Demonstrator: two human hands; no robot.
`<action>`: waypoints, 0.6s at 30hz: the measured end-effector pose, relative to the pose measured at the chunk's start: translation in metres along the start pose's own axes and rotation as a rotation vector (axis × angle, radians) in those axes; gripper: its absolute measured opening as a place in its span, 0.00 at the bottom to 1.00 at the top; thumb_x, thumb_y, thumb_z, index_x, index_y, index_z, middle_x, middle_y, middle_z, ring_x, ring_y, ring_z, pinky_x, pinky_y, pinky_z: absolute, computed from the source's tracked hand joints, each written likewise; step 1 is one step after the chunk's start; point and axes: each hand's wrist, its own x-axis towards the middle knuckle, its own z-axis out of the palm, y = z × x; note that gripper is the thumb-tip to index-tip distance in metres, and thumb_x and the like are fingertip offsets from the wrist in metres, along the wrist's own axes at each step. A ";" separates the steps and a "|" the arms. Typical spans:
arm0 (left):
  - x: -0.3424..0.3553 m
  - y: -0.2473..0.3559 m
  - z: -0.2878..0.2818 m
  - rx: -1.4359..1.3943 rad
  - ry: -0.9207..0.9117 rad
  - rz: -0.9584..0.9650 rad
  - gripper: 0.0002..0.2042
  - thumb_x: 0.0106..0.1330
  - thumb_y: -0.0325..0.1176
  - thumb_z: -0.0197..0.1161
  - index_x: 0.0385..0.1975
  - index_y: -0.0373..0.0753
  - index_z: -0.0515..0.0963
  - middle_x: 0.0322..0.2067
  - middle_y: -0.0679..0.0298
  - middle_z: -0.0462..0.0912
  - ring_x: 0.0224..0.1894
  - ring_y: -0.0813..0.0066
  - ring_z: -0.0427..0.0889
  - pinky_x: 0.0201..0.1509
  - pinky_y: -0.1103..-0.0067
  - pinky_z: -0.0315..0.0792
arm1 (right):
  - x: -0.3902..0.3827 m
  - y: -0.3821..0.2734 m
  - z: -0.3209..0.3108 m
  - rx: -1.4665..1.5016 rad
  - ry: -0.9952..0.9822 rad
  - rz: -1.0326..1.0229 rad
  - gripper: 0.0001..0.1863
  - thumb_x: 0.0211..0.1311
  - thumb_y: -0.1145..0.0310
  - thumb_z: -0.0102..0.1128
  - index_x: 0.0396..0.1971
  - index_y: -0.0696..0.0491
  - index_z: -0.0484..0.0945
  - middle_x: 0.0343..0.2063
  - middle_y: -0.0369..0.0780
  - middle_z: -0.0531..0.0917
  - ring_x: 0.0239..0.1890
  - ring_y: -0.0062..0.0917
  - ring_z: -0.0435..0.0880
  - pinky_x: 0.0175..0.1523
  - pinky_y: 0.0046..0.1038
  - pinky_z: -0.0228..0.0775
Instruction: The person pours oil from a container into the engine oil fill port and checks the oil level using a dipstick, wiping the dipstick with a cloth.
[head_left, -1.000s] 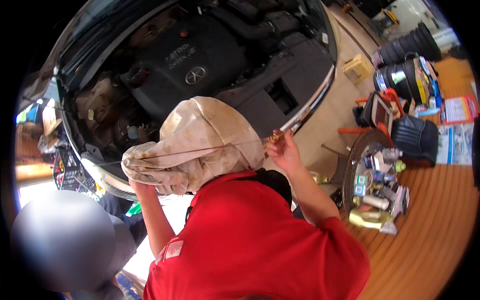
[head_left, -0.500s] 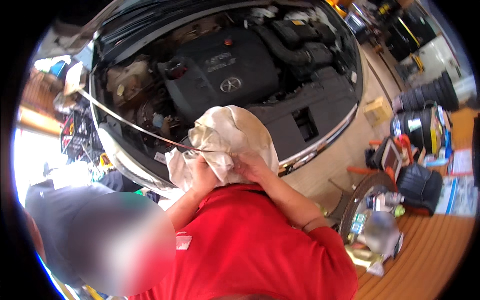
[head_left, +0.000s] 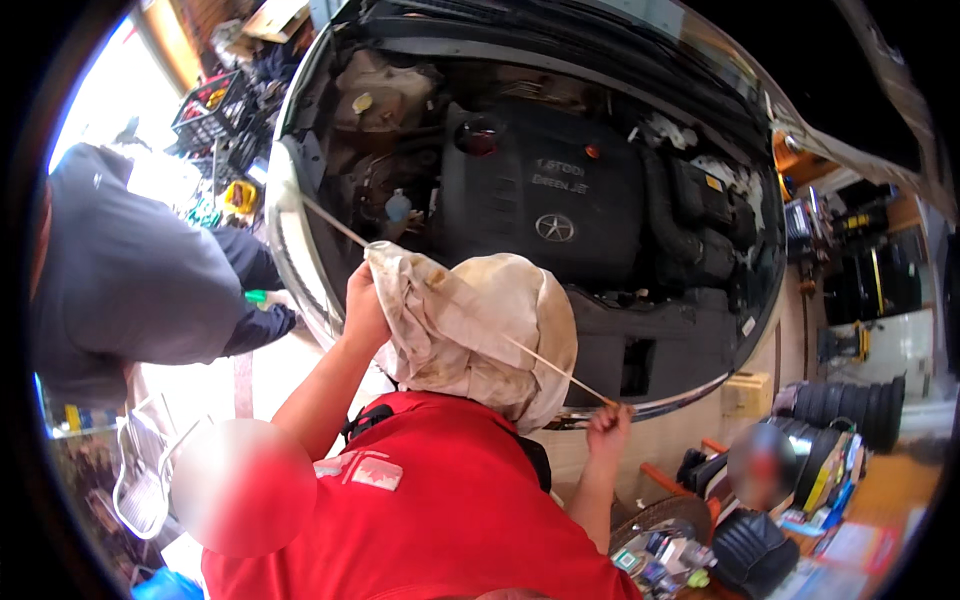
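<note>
My left hand [head_left: 364, 305] grips a crumpled, stained beige cloth [head_left: 500, 303] around a long thin rod [head_left: 550, 364] that slants down from upper left to right. At the rod's lower end, my right hand [head_left: 607, 430] has its fingers closed on the small yellowish handle. Part of the rod is hidden by the cloth. Both hands are in front of an open engine bay with a black plastic engine cover [head_left: 530, 190].
A person in a grey top [head_left: 150, 270] stands at my left, near a crate [head_left: 205, 115] of parts. To the right are stacked tyres [head_left: 855, 410], a cardboard box [head_left: 746, 395], a black seat pad [head_left: 750, 550] and a wooden surface [head_left: 900, 480] with small items.
From being close together half a second ago, my hands have separated: the left to the upper left with the cloth, the right down and right with the rod's handle. The view has shifted.
</note>
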 end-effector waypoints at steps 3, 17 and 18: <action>0.013 -0.005 0.000 0.019 0.113 -0.019 0.05 0.66 0.24 0.62 0.39 0.33 0.79 0.35 0.65 0.83 0.35 0.78 0.82 0.40 0.79 0.78 | -0.005 -0.045 -0.022 0.005 0.006 -0.156 0.07 0.69 0.64 0.59 0.33 0.48 0.73 0.21 0.30 0.68 0.20 0.16 0.62 0.22 0.18 0.53; 0.032 -0.011 -0.020 -0.216 0.153 -0.053 0.03 0.69 0.27 0.60 0.39 0.37 0.78 0.34 0.63 0.83 0.34 0.73 0.84 0.39 0.74 0.81 | -0.025 -0.128 -0.023 0.086 0.127 -0.414 0.06 0.72 0.65 0.55 0.37 0.51 0.72 0.19 0.30 0.65 0.16 0.14 0.58 0.18 0.17 0.50; 0.033 -0.012 -0.022 -0.230 0.159 -0.058 0.04 0.69 0.28 0.59 0.39 0.37 0.77 0.34 0.63 0.83 0.34 0.71 0.84 0.39 0.73 0.82 | -0.028 -0.133 -0.023 0.079 0.135 -0.429 0.07 0.71 0.64 0.56 0.39 0.51 0.73 0.19 0.30 0.65 0.17 0.14 0.59 0.18 0.17 0.51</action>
